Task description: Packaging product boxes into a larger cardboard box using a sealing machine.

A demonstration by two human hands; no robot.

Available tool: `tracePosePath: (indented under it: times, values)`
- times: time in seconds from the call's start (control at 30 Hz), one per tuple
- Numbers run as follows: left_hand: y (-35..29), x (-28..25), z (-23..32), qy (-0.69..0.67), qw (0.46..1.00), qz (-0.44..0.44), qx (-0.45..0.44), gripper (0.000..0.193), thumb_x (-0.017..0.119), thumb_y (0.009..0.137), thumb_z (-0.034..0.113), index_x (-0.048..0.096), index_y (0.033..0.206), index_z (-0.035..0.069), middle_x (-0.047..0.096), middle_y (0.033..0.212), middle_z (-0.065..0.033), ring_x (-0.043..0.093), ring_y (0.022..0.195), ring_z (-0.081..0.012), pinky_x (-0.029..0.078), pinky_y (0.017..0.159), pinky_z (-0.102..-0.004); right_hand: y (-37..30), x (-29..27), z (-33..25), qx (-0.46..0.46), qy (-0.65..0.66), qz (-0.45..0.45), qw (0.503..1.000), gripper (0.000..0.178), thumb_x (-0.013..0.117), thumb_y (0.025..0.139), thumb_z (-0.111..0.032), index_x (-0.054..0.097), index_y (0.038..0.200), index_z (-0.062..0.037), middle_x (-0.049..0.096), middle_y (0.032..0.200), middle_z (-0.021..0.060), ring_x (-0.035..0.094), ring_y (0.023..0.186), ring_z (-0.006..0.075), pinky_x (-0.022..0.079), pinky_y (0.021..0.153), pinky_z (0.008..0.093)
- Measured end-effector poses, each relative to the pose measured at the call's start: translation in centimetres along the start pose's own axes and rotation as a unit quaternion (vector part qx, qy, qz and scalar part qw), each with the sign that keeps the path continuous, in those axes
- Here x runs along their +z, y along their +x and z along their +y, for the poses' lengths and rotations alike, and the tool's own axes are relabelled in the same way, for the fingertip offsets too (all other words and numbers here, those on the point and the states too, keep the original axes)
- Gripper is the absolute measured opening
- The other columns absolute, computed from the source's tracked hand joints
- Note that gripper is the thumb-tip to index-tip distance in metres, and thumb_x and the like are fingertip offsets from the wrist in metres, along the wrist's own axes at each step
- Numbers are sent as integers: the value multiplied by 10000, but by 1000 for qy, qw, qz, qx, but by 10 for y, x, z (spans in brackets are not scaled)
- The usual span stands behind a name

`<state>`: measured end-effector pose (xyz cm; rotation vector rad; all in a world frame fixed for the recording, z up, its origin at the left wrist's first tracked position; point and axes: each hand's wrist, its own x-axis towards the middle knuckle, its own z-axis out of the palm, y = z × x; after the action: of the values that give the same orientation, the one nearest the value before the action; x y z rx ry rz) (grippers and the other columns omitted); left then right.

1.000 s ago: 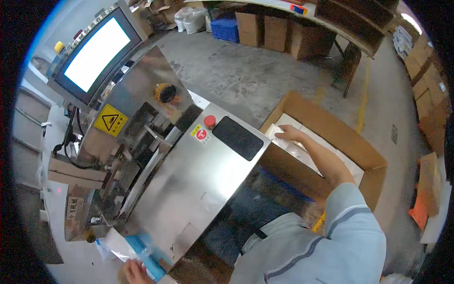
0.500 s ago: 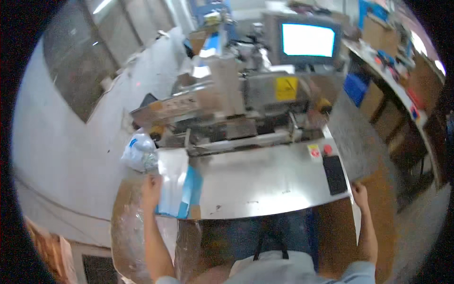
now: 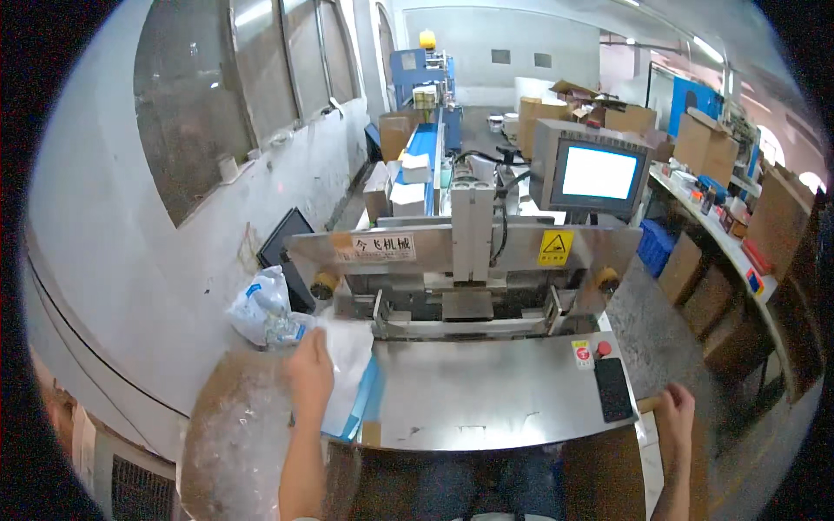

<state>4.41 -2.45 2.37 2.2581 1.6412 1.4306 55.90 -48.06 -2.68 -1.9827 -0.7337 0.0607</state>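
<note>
- Your L hand (image 3: 310,369): at the L edge of the white sheet (image 3: 351,347), fingers bent & a bit blurred; can't tell if they're pinching it or just resting on it.
- Your R hand (image 3: 676,408): off the R end of the metal worktop (image 3: 486,395), fingers curled; can't tell if anything's in the grasp.
- White sheet lies on the blue pack (image 3: 371,389), at the L end of the worktop, nr the front edge.
- Flat white items (image 3: 651,456) show low, b/w the worktop's R edge & your R forearm; partly hidden.
- Clear/white plastic bag (image 3: 259,304) sits beyond your L hand, by the wall.
- Carton (image 3: 195,417) w/ clear plastic in it: lower L, just outside your L forearm.
- Black phone (image 3: 613,391) lies flat at the worktop's R end, w/ the red button (image 3: 603,348) just behind it.
- Behind the worktop: the metal machine (image 3: 512,243), w/ a yellow warning sign (image 3: 556,247) on its front panel.
- Monitor (image 3: 599,172), back R, lit w/ a white screen.
- Blue crate (image 3: 656,243) on the floor, far R, nr the long table (image 3: 747,253).
</note>
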Motion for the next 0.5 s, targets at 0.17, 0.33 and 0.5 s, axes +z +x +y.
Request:
tracePosePath:
  times: [0.17,0.33,0.5]
  values:
    - [-62,0,93,-212,941,-229,131,191,568,954,144,683,1050,25,714,979,-165,698,897,-332,552,789,-405,-5,72,-116,-167,63,-65,982,456,765,824,-108,618,1240,5,639,1248,193,624,1122,294,473,989,394]
    - [-130,-15,168,-305,863,-385,117,199,587,958,140,691,1086,29,733,952,-141,719,861,-303,564,781,-363,-44,150,-199,-282,95,-212,931,443,789,832,-205,626,1203,-29,666,1172,178,637,1104,318,493,972,392]
    - [-157,-18,175,-353,835,-421,33,176,605,968,133,702,1049,11,733,855,-122,721,762,-199,552,695,-303,-54,161,-175,-208,117,-362,901,138,674,926,-175,676,904,-38,711,824,136,703,752,280,556,689,374]
